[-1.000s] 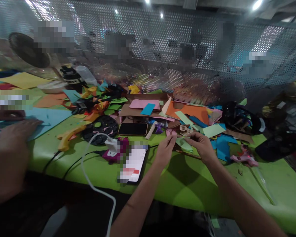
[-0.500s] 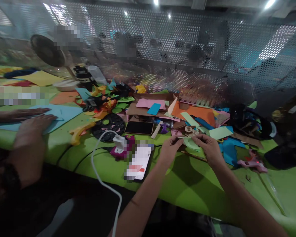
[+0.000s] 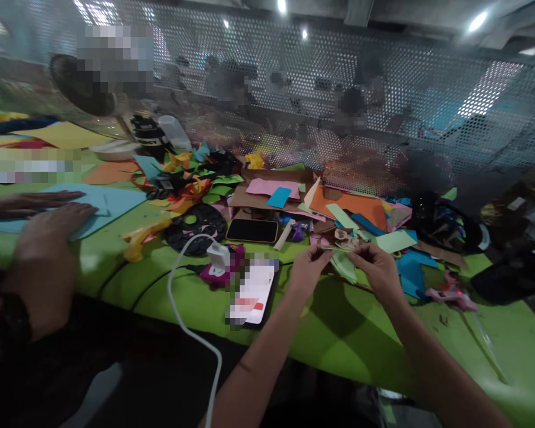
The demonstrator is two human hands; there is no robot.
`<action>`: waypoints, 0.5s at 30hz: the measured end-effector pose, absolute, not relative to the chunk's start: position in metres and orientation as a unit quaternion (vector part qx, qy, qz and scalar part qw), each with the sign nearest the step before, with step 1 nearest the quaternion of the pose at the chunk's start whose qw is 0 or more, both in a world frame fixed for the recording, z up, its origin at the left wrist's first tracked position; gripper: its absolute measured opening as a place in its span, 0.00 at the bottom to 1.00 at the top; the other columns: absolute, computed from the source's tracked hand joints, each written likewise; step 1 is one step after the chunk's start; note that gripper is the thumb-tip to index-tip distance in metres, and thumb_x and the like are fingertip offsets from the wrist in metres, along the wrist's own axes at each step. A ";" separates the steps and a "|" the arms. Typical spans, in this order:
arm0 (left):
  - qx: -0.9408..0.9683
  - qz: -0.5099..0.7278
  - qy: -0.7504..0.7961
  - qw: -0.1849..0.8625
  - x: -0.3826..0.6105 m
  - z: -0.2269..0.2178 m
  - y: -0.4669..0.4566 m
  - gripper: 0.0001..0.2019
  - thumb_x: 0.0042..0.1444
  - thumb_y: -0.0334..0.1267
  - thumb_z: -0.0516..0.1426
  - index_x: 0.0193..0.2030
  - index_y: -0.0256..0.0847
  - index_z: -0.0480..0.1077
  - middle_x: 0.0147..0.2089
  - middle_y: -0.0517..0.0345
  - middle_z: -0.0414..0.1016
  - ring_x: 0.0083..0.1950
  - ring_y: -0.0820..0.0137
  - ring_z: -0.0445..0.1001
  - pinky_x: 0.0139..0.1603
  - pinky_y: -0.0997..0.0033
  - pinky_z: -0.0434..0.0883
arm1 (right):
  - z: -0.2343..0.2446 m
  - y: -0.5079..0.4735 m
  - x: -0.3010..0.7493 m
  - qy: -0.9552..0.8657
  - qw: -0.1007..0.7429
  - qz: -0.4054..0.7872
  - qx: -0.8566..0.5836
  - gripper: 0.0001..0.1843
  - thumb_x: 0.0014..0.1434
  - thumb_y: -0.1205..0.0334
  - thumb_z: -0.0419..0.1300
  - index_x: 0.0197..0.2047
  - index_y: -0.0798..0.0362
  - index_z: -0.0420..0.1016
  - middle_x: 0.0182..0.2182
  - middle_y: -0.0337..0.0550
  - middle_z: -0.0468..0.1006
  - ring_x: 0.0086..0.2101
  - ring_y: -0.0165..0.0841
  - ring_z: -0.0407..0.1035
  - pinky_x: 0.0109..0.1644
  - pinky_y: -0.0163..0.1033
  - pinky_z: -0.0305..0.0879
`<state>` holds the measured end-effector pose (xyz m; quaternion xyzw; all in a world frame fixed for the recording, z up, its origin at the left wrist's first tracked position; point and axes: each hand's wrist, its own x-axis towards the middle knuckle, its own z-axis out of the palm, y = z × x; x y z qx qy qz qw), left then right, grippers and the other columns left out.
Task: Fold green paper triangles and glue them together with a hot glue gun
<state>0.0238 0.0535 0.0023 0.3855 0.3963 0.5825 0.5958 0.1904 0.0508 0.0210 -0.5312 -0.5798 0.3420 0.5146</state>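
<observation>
Gently, both hands pinch one light green paper, thumbs against fingertips with almost no opening: left hand (image 3: 307, 270) at one side, right hand (image 3: 377, 267) at the other. I see this paper (image 3: 345, 266) before the scrap pile (image 3: 352, 205), whose near edge is close behind my fingers. Blue paper (image 3: 412, 276) lies just beside the right hand; a lit phone (image 3: 253, 303) is near my left forearm. Between both forearms, green table (image 3: 334, 339) shows until its front edge.
</observation>
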 end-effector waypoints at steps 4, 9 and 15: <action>0.336 0.590 0.395 0.619 0.020 0.005 0.053 0.17 0.41 0.47 0.69 0.33 0.36 0.77 0.29 0.59 0.76 0.30 0.73 0.72 0.36 0.71 0.73 | 0.024 0.052 0.194 -0.544 0.548 0.306 -0.557 0.18 0.45 0.47 0.71 0.27 0.53 0.75 0.23 0.37 0.74 0.26 0.30 0.64 0.32 0.36 0.61; 0.295 0.654 0.417 0.559 0.016 0.012 0.053 0.15 0.45 0.47 0.67 0.32 0.37 0.75 0.29 0.60 0.74 0.30 0.75 0.71 0.34 0.75 0.72 | 0.018 0.041 0.222 -0.554 0.488 0.372 -0.562 0.18 0.44 0.47 0.71 0.26 0.53 0.74 0.22 0.37 0.73 0.25 0.30 0.63 0.30 0.36 0.59; 0.391 0.592 0.424 0.563 0.020 0.005 0.052 0.13 0.48 0.47 0.65 0.34 0.38 0.74 0.30 0.62 0.72 0.31 0.74 0.69 0.34 0.75 0.71 | 0.016 0.029 0.220 -0.652 0.425 0.252 -0.576 0.15 0.57 0.48 0.62 0.35 0.51 0.80 0.34 0.44 0.78 0.36 0.37 0.69 0.39 0.40 0.62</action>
